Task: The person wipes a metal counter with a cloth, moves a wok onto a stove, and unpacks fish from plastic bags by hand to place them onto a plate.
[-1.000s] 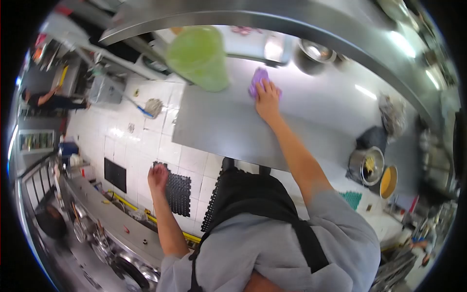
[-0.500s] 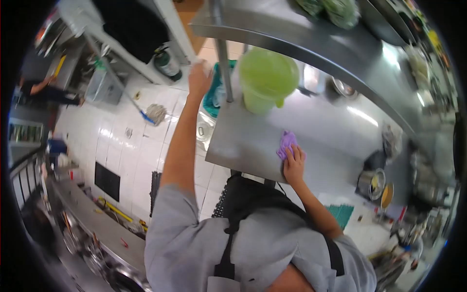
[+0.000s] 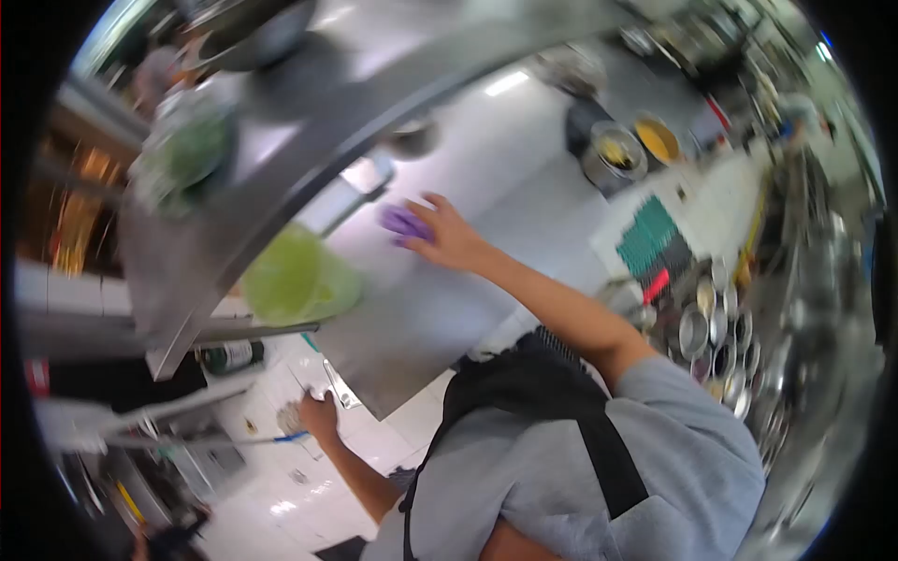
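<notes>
My right hand point(image 3: 449, 236) presses a crumpled purple cloth point(image 3: 404, 222) on the steel table point(image 3: 421, 318), below the raised shelf. A translucent green bucket point(image 3: 299, 279) stands to the left of the cloth near the shelf's edge. Off the table's left corner, my left hand point(image 3: 319, 411) hangs over the tiled floor with its fingers curled; whether it holds anything is too small to tell.
A steel shelf point(image 3: 374, 103) crosses above the table, with bagged greens point(image 3: 192, 150) on it. A metal pot point(image 3: 615, 159) and a pan of yellow food point(image 3: 657, 139) are at upper right. A green mat point(image 3: 652, 236) lies on the floor. Part of a person shows at lower left.
The view has turned, so the table now slants to the upper right. My left hand has dropped from near the shelf post to below the table corner. My right hand and the cloth are nearer the shelf.
</notes>
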`<move>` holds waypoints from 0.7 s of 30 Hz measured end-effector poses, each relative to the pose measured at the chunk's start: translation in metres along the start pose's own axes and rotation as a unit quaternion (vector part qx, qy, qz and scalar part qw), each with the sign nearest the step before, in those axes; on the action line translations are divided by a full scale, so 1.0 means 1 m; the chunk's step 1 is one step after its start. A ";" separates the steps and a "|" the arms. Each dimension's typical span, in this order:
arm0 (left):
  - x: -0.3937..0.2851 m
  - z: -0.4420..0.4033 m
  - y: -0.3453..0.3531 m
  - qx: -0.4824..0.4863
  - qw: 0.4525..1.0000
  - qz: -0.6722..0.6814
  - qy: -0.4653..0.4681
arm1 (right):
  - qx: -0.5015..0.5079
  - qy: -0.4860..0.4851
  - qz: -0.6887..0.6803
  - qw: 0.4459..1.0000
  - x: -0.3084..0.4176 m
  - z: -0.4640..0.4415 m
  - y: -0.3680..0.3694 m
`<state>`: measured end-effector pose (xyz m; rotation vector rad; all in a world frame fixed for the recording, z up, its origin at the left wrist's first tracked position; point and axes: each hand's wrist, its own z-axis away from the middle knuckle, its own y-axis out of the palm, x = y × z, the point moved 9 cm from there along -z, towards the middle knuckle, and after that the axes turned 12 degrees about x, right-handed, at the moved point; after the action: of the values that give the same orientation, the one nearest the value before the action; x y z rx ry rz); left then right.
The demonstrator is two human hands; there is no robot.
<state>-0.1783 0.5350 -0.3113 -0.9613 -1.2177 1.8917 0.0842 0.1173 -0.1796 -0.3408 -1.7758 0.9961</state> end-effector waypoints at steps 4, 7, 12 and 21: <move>-0.156 0.078 -0.001 0.073 0.957 0.239 0.148 | 0.054 -0.023 -0.038 0.998 0.035 0.036 -0.040; -0.256 0.103 0.009 0.119 0.955 0.084 0.258 | 0.189 -0.024 0.003 0.982 0.024 0.107 -0.020; -0.322 0.088 0.035 0.324 0.932 -0.015 0.163 | 0.311 0.140 -0.015 0.940 -0.106 0.309 0.019; -0.529 0.143 0.096 0.428 0.799 0.153 0.395 | 0.179 0.426 -0.061 0.885 -0.187 0.557 -0.105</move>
<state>-0.0532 -0.0033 -0.2436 -1.2266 0.3098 1.6584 -0.2997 -0.3256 -0.2927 -0.3504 -0.7871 0.8671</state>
